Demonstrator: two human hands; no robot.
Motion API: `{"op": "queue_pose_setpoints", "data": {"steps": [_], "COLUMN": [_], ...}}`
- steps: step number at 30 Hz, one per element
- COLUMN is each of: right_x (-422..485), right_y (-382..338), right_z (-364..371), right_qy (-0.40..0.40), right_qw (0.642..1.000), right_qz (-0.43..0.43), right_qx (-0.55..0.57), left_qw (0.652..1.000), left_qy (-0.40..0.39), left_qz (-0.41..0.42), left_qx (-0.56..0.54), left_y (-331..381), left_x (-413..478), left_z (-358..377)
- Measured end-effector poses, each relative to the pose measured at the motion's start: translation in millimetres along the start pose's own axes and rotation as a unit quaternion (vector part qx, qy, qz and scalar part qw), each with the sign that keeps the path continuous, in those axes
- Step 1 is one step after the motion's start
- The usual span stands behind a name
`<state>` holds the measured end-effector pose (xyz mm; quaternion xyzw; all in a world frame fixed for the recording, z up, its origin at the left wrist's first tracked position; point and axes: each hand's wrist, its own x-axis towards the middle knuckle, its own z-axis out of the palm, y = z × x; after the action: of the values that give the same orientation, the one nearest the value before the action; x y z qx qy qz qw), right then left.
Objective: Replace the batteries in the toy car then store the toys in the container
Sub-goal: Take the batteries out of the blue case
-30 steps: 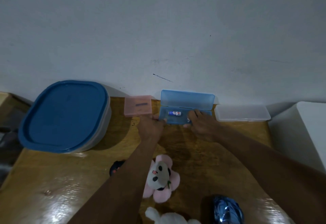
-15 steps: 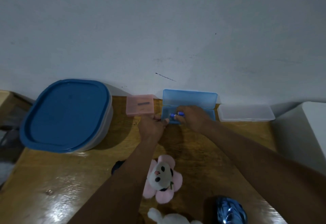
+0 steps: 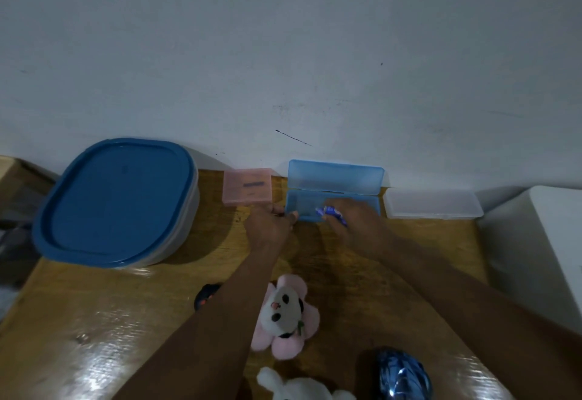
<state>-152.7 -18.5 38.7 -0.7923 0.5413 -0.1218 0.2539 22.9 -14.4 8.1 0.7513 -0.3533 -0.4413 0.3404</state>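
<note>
Wooden table against a pale wall. Holding the near left corner of the open blue case with the left hand, thumb and fingers curled on its rim. Pinching a blue-and-white battery with the right hand — fingertips clamped on it, just over the case's front edge. Left of the fingers: pink box, then lidded container. Right: clear box. Behind the wrists — panda plush.

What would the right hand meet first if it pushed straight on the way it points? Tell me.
Probably the open blue case: the right hand, pinching a battery, points into its tray, with the raised lid just behind. Its height over the tray is unclear.
</note>
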Motion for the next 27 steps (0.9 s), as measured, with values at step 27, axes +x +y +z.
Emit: {"op": "queue_pose_setpoints", "data": {"steps": [27], "right_x": [-39.5], "right_y": [22.8], "right_z": [54.2], "right_qy": [0.044], "right_qw": [0.966], "right_qz": [-0.055], "right_qx": [-0.249], "left_qw": [0.999], "left_qy": [-0.012], "left_qz": [0.013], "left_qx": [0.032], "left_y": [-1.7], "left_x": [5.4], "left_z": [-2.2]}}
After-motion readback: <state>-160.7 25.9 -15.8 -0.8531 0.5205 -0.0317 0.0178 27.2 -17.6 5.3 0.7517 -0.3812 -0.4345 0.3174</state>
